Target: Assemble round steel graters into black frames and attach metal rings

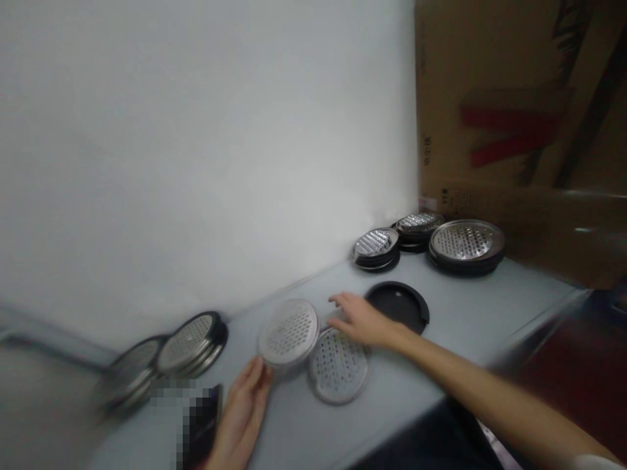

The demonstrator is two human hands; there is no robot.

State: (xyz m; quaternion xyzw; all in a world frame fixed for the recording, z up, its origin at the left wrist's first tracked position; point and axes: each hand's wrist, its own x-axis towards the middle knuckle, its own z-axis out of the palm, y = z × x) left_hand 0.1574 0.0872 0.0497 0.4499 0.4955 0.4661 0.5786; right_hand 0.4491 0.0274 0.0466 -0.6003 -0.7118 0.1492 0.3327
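Note:
My left hand [249,398] pinches the near-left edge of a round metal grater disc [290,333], raised and slightly blurred. A second grater disc [339,367] lies flat on the grey table, just right of the held one. Over the far edge of that second disc reaches my right hand [360,318], with thumb and fingers apart and nothing between them. Partly behind the right hand and wrist sits a round black plastic tray [399,307] with a raised rim.
Stacked grater discs in black holders stand by the wall: a left pile [191,343], a blurred one [132,372], and back-right piles [376,248], [467,245]. A large cardboard box [519,130] closes the right end. A dark phone-like object [208,418] lies near the left wrist.

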